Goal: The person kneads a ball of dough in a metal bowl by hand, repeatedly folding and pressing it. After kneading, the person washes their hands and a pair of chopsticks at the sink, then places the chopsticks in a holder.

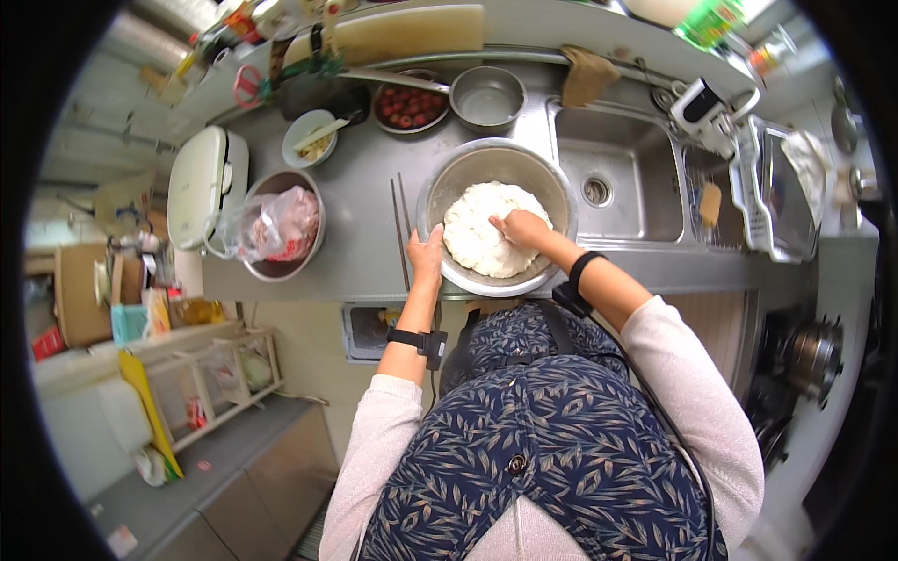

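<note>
A large white mass of dough (486, 224) fills much of a wide metal bowl (468, 164) at the counter's front edge. My right hand (524, 230) is inside the bowl with its fingers curled and pressed into the dough's upper right part. At the bowl's left side, my left hand (427, 254) grips the rim, its thumb over the edge and its other fingers along the outer wall. Just left of that hand lies a pair of long dark chopsticks (400, 224) on the steel counter.
Left on the counter (360, 201) stands a metal bowl (319, 229) holding bagged meat (290, 224), beside a white appliance (198, 187). Behind are a small bowl (297, 131), a bowl of red fruit (412, 107) and a saucepan (486, 98). A sink (627, 196) and dish rack (776, 187) are right.
</note>
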Tool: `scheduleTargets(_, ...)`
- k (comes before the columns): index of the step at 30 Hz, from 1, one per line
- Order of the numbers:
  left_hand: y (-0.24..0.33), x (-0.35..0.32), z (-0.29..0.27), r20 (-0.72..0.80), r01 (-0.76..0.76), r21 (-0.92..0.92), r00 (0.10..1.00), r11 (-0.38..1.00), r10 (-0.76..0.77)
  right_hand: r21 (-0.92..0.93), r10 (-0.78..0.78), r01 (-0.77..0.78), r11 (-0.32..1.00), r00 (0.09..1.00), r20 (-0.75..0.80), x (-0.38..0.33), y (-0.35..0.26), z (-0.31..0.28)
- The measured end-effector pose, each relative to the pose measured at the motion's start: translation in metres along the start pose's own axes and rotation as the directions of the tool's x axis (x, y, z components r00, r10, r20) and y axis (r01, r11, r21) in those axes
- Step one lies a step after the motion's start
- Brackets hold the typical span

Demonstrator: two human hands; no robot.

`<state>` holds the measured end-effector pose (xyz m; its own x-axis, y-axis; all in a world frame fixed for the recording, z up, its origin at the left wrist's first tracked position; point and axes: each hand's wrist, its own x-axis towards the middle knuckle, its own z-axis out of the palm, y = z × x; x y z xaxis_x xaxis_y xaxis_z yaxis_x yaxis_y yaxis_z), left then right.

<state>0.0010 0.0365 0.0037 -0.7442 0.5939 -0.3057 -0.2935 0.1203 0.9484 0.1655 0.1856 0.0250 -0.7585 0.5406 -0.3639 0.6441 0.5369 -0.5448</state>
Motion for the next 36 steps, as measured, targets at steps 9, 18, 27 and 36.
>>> scheduleTargets(9, 0.001, -0.001, 0.001, 0.025, 0.043, 0.06, 0.999, 0.997, -0.045, -0.004, 0.01, -0.009, 1.0, 0.918, 0.397, -0.029, -0.03, 0.022)
scheduleTargets(18, 0.005, 0.001, 0.0, 0.025, 0.042, 0.094, 0.999, 0.995, -0.045, 0.209, 0.011, -0.273, 0.939, 0.633, 0.774, -0.009, -0.038, -0.007)
scheduleTargets(27, 0.011, -0.001, 0.003, 0.018, -0.01, 0.136, 1.0, 0.991, 0.007, 0.235, 0.23, -0.186, 0.954, 0.957, -0.174, 0.037, 0.004, -0.001)
scheduleTargets(36, 0.016, -0.006, 0.006, -0.018, -0.055, 0.152, 0.998, 0.987, 0.058, 0.444, 0.233, -0.265, 0.856, 0.964, 0.127, 0.02, 0.027, -0.064)
